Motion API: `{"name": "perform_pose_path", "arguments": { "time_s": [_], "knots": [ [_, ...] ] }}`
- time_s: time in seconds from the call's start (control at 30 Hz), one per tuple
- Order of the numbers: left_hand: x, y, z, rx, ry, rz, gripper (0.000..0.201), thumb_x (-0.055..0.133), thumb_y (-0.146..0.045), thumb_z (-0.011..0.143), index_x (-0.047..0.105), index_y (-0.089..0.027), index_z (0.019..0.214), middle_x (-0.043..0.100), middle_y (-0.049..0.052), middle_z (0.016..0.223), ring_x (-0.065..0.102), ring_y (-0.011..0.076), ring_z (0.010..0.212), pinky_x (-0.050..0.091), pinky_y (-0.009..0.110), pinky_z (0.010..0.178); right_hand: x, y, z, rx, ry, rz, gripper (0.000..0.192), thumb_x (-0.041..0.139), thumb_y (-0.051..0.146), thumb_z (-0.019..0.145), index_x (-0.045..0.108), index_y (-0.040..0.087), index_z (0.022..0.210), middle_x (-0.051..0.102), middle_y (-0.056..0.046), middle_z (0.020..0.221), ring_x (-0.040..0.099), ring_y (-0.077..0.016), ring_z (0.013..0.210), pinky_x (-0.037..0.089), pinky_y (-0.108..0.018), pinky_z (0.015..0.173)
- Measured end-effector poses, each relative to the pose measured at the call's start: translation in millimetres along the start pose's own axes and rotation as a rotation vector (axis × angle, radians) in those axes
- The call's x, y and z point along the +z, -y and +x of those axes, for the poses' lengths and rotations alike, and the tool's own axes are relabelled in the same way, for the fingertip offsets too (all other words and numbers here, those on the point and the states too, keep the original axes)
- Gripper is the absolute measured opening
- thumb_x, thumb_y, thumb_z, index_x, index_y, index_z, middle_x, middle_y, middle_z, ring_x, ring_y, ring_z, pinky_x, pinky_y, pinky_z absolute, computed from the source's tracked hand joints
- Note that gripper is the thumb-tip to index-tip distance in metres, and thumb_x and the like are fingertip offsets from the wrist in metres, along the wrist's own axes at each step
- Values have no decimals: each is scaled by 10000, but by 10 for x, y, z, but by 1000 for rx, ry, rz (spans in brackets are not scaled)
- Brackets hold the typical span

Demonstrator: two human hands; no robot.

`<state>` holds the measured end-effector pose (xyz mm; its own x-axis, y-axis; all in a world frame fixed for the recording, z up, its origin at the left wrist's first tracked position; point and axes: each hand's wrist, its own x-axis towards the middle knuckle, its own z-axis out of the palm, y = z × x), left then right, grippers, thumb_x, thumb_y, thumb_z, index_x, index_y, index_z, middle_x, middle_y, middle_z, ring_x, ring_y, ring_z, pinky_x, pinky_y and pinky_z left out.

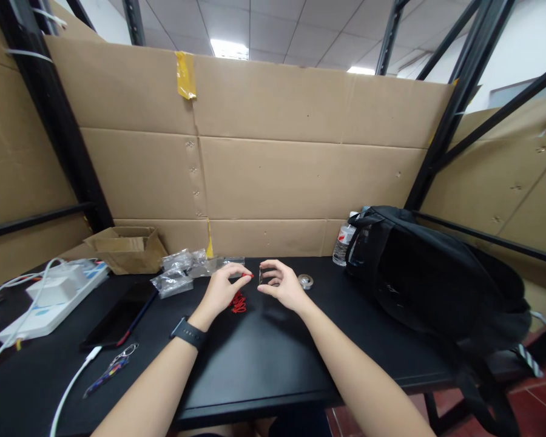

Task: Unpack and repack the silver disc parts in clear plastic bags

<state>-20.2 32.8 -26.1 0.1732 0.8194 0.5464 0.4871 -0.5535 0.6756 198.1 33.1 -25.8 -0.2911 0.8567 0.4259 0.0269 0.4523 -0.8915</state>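
My left hand pinches the end of a red cable between thumb and forefinger; the rest of the cable lies coiled on the black table just below the hand. My right hand holds a small dark object at its fingertips, a few centimetres from the cable's red end. The two hands face each other near the middle of the table. A black watch is on my left wrist.
Clear plastic bags and an open cardboard box lie at the back left. A white power strip with chargers, a dark phone and a lanyard sit left. A tape roll, water bottle and black backpack are right.
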Motion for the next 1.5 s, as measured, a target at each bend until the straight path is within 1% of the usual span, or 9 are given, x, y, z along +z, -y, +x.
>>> {"name": "perform_pose_path", "arguments": {
  "time_s": [0.3, 0.43, 0.6, 0.7, 0.8, 1.03, 1.17, 1.27, 1.5],
  "knots": [
    [216, -125, -66, 10, -101, 156, 122, 649, -330, 907, 757, -275, 901, 566, 56, 1286, 517, 283, 1271, 373, 499, 1105, 61, 5, -24, 15, -1, 77, 547, 897, 294, 617, 636, 241, 1095, 681, -78, 1212, 720, -233, 1003, 562, -307, 745],
    [254, -145, -83, 7, -123, 184, 104, 657, -317, 901, 755, -282, 907, 563, 60, 1299, 494, 303, 1283, 356, 549, 1100, 71, -4, -22, 13, -33, 89, 538, 919, 308, 582, 636, 230, 1033, 690, -81, 1208, 729, -231, 969, 566, -305, 725],
    [287, -119, -87, 32, -137, 159, 114, 649, -293, 900, 762, -282, 897, 585, 65, 1237, 521, 281, 1239, 396, 504, 1084, 59, -29, -3, 49, -24, 104, 441, 933, 376, 555, 648, 201, 842, 701, -95, 1201, 730, -234, 928, 581, -337, 758],
    [299, -95, -82, 23, -167, 134, 112, 657, -296, 897, 767, -278, 901, 584, 67, 1220, 533, 276, 1226, 405, 489, 1081, 21, -8, 14, 60, 2, 98, 345, 863, 460, 672, 683, 195, 801, 693, -91, 1185, 717, -214, 907, 582, -353, 800],
    [288, -98, -73, 12, -177, 120, 113, 665, -314, 895, 773, -280, 901, 587, 66, 1223, 542, 276, 1226, 406, 480, 1085, -24, 15, 20, 26, 7, -29, 321, 738, 522, 806, 714, 201, 807, 649, -88, 1186, 682, -179, 846, 573, -309, 694],
    [238, -199, -80, 52, -122, 166, 103, 667, -309, 890, 767, -290, 884, 607, 59, 1231, 558, 281, 1223, 397, 489, 1073, -57, -22, 15, -5, 37, -195, 228, 689, 423, 862, 698, 199, 827, 586, -69, 1201, 572, -91, 649, 493, -259, 567],
    [200, -272, -102, 108, -46, 255, 254, 621, -209, 861, 727, -305, 1071, 602, 63, 1304, 537, 289, 1261, 374, 488, 1062, -101, -15, 18, -59, 8, -399, 62, 683, 235, 832, 697, 205, 780, 600, -63, 1162, 629, -181, 918, 513, -323, 769],
    [185, -275, -116, 164, 23, 297, 408, 633, -223, 840, 674, -324, 1232, 595, 64, 1356, 522, 293, 1279, 359, 472, 1069, -140, -3, 13, -131, 25, -549, 90, 690, 131, 789, 709, 217, 767, 607, -62, 1146, 569, -233, 1133, 471, -373, 926],
    [270, -92, -138, 162, 152, 381, 196, 638, -351, 899, 761, -344, 1052, 635, 53, 1305, 480, 306, 1279, 351, 497, 1046, -158, -35, 9, -125, 67, -576, 89, 696, 142, 816, 705, 226, 787, 597, -55, 1194, 549, -227, 1139, 446, -380, 958]
  ]
}}
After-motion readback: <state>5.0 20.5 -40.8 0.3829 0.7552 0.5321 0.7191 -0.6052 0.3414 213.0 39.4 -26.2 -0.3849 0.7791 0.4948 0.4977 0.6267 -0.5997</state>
